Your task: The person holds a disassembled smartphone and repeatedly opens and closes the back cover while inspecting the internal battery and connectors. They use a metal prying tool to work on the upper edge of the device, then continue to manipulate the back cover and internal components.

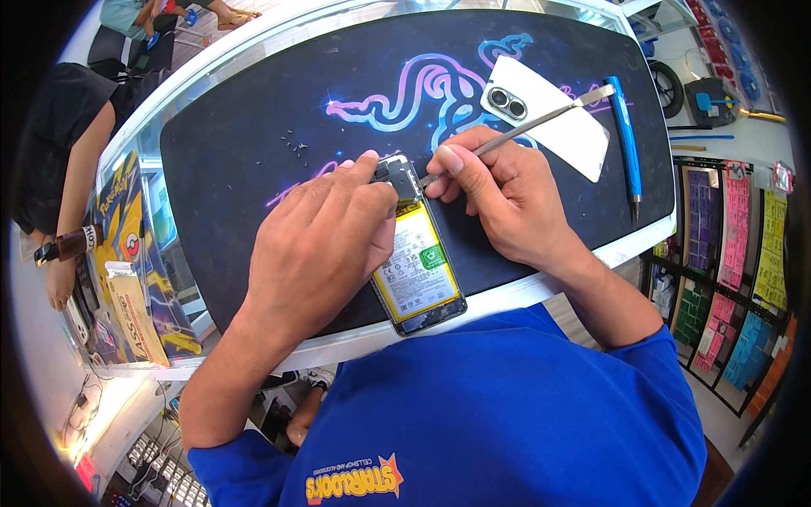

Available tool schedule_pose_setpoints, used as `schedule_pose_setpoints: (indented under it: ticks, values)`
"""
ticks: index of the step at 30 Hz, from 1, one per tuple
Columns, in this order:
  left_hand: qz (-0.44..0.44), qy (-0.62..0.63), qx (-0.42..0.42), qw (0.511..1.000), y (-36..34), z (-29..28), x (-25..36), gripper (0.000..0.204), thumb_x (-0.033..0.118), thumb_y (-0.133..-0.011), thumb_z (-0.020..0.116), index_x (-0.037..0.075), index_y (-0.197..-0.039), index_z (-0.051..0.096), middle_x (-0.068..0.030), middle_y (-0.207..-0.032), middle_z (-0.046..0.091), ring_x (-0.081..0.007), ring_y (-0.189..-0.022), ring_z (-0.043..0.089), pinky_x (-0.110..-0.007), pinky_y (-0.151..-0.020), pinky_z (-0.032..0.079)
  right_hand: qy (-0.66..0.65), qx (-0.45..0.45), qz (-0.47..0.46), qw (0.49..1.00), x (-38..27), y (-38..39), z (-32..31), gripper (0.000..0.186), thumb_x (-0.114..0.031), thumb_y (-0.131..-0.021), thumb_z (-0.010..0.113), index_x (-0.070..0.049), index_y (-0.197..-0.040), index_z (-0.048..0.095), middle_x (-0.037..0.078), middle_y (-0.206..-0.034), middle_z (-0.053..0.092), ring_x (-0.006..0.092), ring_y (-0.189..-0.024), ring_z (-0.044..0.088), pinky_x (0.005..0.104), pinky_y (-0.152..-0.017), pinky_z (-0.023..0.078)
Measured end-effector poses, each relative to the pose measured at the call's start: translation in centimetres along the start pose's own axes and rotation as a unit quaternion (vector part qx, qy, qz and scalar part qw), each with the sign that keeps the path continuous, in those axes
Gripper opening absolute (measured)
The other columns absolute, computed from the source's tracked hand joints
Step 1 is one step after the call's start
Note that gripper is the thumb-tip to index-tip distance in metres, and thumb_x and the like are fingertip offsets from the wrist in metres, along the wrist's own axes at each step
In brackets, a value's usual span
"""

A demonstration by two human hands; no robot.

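Note:
An opened phone (420, 277) lies on the dark mat (220, 177), its yellow-edged battery exposed and its top frame uncovered. My left hand (317, 237) grips the phone's upper left side with curled fingers. My right hand (498, 198) is closed on a long flat metal pry tool (541, 118), whose lower end touches the phone's upper right edge. Right of that hand lie a white back cover (568, 144) with a dual camera ring and a blue screwdriver (625, 135). Small dark screws (300, 145) are scattered left of the phone.
A person (76, 152) is at the left beside a bottle (68, 245) and yellow packaging (127, 211). Another person (169, 17) sits beyond the glass counter. Racks of coloured packets (726, 253) and a tape dispenser (710, 97) are at the right.

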State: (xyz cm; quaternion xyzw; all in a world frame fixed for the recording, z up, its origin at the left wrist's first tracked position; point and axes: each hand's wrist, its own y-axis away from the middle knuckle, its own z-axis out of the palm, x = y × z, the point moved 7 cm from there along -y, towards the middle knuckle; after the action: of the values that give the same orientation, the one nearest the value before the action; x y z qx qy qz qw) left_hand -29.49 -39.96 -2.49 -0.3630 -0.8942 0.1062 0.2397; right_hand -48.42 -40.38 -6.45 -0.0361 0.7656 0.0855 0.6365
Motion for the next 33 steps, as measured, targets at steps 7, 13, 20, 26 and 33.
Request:
schedule_pose_setpoints:
  ticks: [7, 13, 20, 26, 33]
  values:
    - [0.017, -0.011, -0.017, 1.0, -0.21, 0.0, 0.26, 0.03, 0.002, -0.084, 0.088, 0.009, -0.1, 0.064, -0.0163, -0.125, 0.082, -0.0308, -0.104, 0.083, -0.04, -0.092, 0.065, 0.023, 0.003, -0.028, 0.999, 0.24, 0.14, 0.07, 0.029, -0.017, -0.117, 0.062, 0.007, -0.11, 0.077, 0.011, -0.093, 0.08, 0.015, -0.084, 0.078, 0.0287, -0.077, 0.061]
    - [0.024, -0.023, -0.019, 0.999, -0.17, -0.03, 0.37, 0.03, 0.003, -0.084, 0.088, 0.009, -0.101, 0.063, -0.0163, -0.126, 0.082, -0.0312, -0.106, 0.083, -0.041, -0.092, 0.065, -0.025, -0.003, -0.001, 1.0, 0.28, -0.03, -0.01, 0.028, -0.018, -0.117, 0.063, 0.006, -0.11, 0.075, 0.011, -0.088, 0.081, 0.0157, -0.081, 0.079, 0.0293, -0.075, 0.062]
    - [0.023, -0.023, -0.015, 0.999, -0.08, 0.06, 0.34, 0.03, 0.003, -0.085, 0.088, 0.009, -0.101, 0.063, -0.0158, -0.127, 0.082, -0.031, -0.106, 0.083, -0.041, -0.092, 0.065, 0.03, 0.001, -0.037, 0.999, -0.19, 0.28, -0.23, 0.028, -0.019, -0.117, 0.063, 0.006, -0.109, 0.075, 0.011, -0.086, 0.081, 0.0161, -0.08, 0.079, 0.0297, -0.073, 0.062]
    - [0.02, -0.014, -0.02, 1.0, -0.07, 0.1, 0.22, 0.03, 0.003, -0.085, 0.088, 0.008, -0.1, 0.062, -0.0159, -0.126, 0.082, -0.0305, -0.102, 0.082, -0.041, -0.091, 0.065, 0.044, 0.001, -0.049, 0.998, -0.04, 0.28, -0.08, 0.028, -0.019, -0.117, 0.063, 0.005, -0.111, 0.075, 0.011, -0.087, 0.081, 0.0162, -0.08, 0.079, 0.0296, -0.074, 0.061]
    - [0.026, -0.015, -0.016, 0.999, -0.12, 0.07, 0.27, 0.03, 0.003, -0.085, 0.088, 0.008, -0.101, 0.062, -0.0162, -0.126, 0.082, -0.0309, -0.101, 0.082, -0.04, -0.091, 0.065, -0.003, -0.01, -0.01, 1.0, 0.2, 0.12, -0.24, 0.028, -0.019, -0.118, 0.061, 0.005, -0.111, 0.075, 0.011, -0.091, 0.081, 0.0151, -0.083, 0.078, 0.0285, -0.077, 0.061]
